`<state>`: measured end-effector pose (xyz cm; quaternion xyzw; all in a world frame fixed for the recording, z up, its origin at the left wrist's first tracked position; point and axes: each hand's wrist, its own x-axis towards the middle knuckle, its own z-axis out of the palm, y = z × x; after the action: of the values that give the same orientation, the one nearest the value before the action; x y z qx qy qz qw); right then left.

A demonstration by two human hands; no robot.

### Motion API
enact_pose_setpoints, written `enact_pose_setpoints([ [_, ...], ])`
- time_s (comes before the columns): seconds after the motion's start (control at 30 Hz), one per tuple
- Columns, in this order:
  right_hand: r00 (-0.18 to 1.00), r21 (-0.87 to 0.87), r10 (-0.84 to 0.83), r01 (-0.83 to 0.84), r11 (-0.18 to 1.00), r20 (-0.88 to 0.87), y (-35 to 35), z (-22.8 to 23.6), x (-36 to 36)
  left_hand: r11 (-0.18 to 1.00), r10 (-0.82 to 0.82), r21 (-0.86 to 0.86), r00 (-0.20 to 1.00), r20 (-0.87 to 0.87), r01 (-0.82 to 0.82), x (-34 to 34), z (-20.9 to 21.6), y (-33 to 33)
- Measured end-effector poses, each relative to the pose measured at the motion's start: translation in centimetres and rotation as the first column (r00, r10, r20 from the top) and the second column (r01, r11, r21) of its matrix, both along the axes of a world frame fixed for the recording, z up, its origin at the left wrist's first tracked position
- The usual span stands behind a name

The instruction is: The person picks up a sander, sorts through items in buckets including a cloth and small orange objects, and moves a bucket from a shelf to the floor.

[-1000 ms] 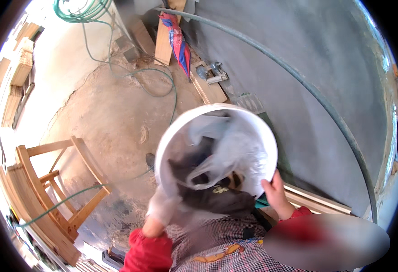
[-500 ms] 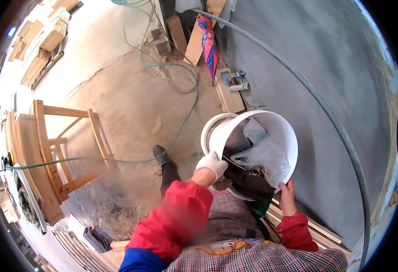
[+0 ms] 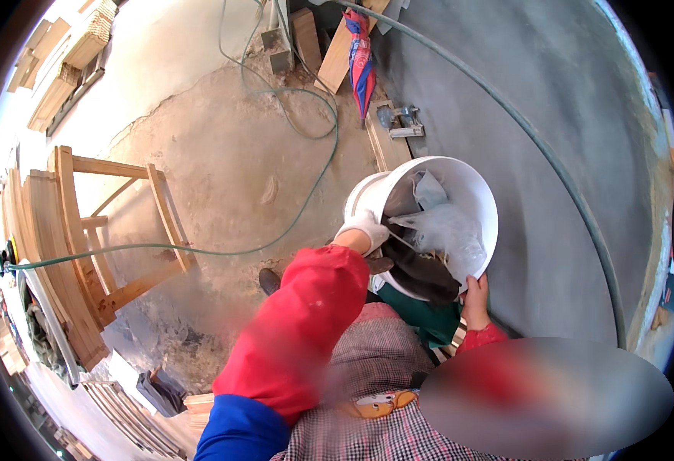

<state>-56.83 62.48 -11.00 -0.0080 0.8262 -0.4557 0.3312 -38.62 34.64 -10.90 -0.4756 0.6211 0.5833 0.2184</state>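
Observation:
A white bucket [image 3: 481, 192] is tilted before me, its mouth facing me. My left hand [image 3: 365, 230], in a white glove with dark fingertips, is closed on the bucket's left side by the rim. My right hand [image 3: 475, 303], bare, grips the lower right of the rim. Inside lie a crumpled clear plastic bag [image 3: 460, 234] and dark cloth [image 3: 421, 273], which hangs over the near rim. Another white round rim [image 3: 364, 188] shows behind the bucket's left side; whether it is a separate container I cannot tell.
A folded red and blue umbrella [image 3: 361, 65] leans on boards by the grey wall [image 3: 521, 69]. Near it a nail gun [image 3: 400, 119] lies on a plank. A green hose [image 3: 275, 244] crosses the floor. Left stands a wooden frame [image 3: 114, 165]. A blurred oval covers the lower right.
The bucket and both hands sit slightly higher in the picture, and my left arm reaches farther forward. My shoe is now mostly hidden behind my left sleeve. Both hands keep their hold.

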Motion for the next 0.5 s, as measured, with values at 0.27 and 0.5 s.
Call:
enact_pose_setpoints([
  [0.27,0.988,-0.1,0.116,-0.126,0.987,-0.098,1.6,-1.3,-4.7,0.976,0.215,0.025,0.941,-0.261,-0.216,16.4,7.6,0.4],
  [0.5,0.718,-0.087,0.126,-0.253,0.964,-0.684,-9.8,1.7,1.7,0.3,0.927,0.292,0.205,-0.312,-0.908,47.1,20.5,4.5],
])
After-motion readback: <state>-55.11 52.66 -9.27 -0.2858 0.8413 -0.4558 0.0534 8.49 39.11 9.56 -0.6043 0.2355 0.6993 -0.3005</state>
